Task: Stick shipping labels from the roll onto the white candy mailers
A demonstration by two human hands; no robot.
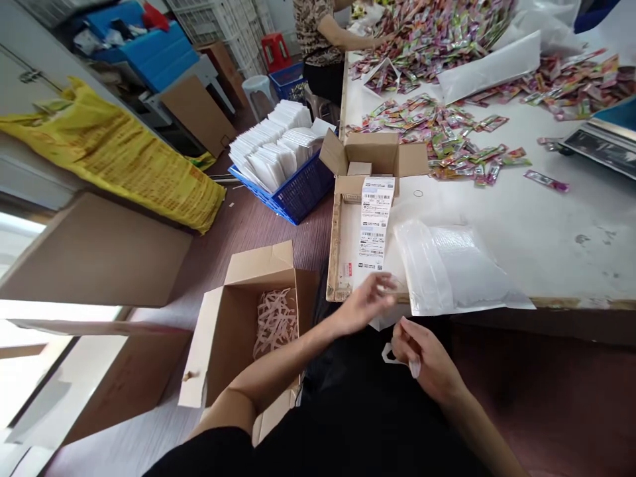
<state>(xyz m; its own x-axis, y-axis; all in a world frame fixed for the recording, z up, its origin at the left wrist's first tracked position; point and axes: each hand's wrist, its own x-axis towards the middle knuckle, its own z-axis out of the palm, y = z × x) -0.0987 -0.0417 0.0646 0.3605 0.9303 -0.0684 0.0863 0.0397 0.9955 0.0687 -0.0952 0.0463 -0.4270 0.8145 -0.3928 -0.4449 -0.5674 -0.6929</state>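
My left hand (pixel 366 306) hovers at the table's front edge, its fingers apart and slightly curled, with nothing visible in them. Just beyond it, a strip of printed shipping labels (pixel 373 228) hangs out of a small open cardboard box (pixel 371 140). My right hand (pixel 426 358) is closed in a pinch over my lap. A curled, thin white strip (pixel 387 355) dangles from its fingers. On the table edge, just above the right hand, lies a white padded mailer (pixel 447 262). It is apart from both hands.
Small colourful packets (pixel 447 126) are heaped across the table (pixel 561 238). A scale-like device (pixel 599 149) stands at right. On the floor are a blue basket (pixel 305 189) of white mailers and an open carton (pixel 238 318) with discarded strips. Another person (pixel 320 33) stands at the far side.
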